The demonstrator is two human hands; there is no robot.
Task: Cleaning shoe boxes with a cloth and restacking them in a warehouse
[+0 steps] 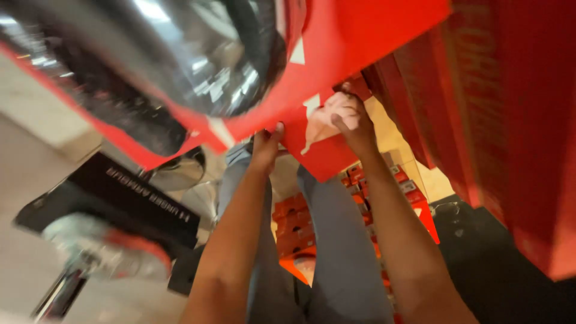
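Observation:
I hold a large red cardboard box (360, 36) up close to the camera. Inside it lies a dark item wrapped in shiny clear plastic (180, 60). My left hand (266, 144) grips the box's lower edge with the fingers curled over it. At the box's corner, my right hand (353, 123) is closed on the edge beside a crumpled piece of white tissue paper (327, 114). Both forearms reach up from the bottom of the view.
A tall stack of red boxes (516, 120) fills the right side. A black box with white lettering (132, 198) sits at the left, with a blurred shiny object (102, 252) below it. Several orange-red boxes (294, 222) lie on the floor past my blue-trousered legs (342, 240).

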